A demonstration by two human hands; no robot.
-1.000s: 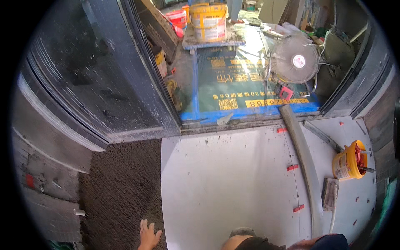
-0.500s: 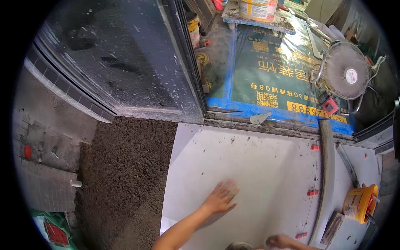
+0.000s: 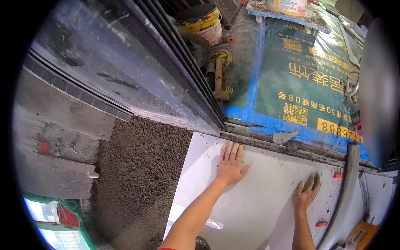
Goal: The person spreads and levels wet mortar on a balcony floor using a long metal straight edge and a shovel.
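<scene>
Under both hands lies a large pale floor tile (image 3: 258,200) with dark specks of grit along its far side. My left hand (image 3: 230,166) rests on it with the fingers stretched toward its far edge, close to the door track. Further right, my right hand (image 3: 306,193) is set down on the same tile, fingers apart and darkened with dirt. Neither hand grips anything. Red levelling wedges (image 3: 321,224) stand along the joint right of it. Left of the tile spreads a bed of dark, crumbly mortar (image 3: 137,179).
A long metal bar (image 3: 346,191) lies right of the joint, with a yellow bucket (image 3: 361,236) beyond. Past the door track (image 3: 266,143), a hammer (image 3: 218,79) and a black-and-yellow bucket (image 3: 203,26) sit by the glass door (image 3: 125,62). Green protective sheeting (image 3: 271,71) covers that floor.
My left hand has moved forward toward the tile's far edge. The right hand has come up from the lower edge, opened and settled on the tile. My view has shifted left.
</scene>
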